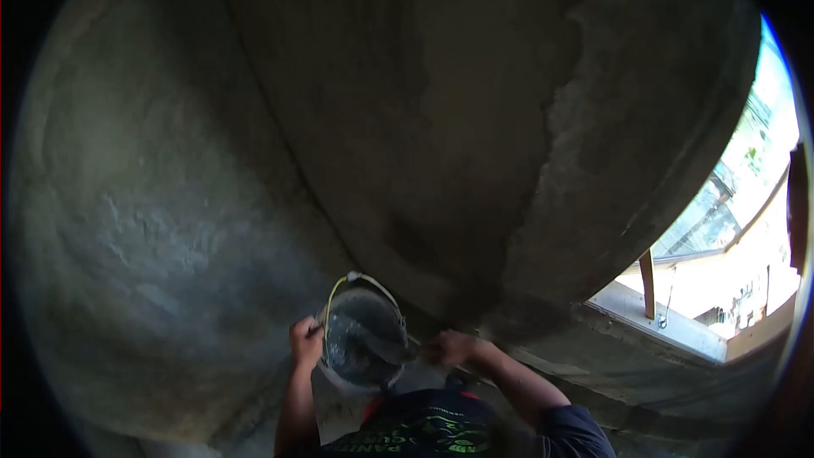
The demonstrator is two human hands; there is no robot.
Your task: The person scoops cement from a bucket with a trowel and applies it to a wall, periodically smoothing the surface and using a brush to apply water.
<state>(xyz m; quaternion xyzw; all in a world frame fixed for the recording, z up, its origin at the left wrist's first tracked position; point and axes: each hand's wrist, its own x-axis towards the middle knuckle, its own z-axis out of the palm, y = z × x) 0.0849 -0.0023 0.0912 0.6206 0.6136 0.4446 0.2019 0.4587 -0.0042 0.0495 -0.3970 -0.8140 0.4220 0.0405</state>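
Note:
A bucket (328, 354) with a yellow wire handle (381, 285) is tilted toward me, low in the head view. Grey, wet-looking material (352, 343) shows inside it. My left hand (305, 342) is closed on the bucket's left rim. Just right of the bucket, my right hand (454, 348) is closed, fingers curled. A thin dark shape runs from it toward the bucket's mouth, but shadow hides what it is.
A rough grey cement wall (407, 119) rises close in front, with a vertical seam and a ragged-edged patch. On the right is a bright window opening (721, 229) with a sill (661, 322) and a wooden strip (648, 284). My shirt (424, 424) shows at the bottom.

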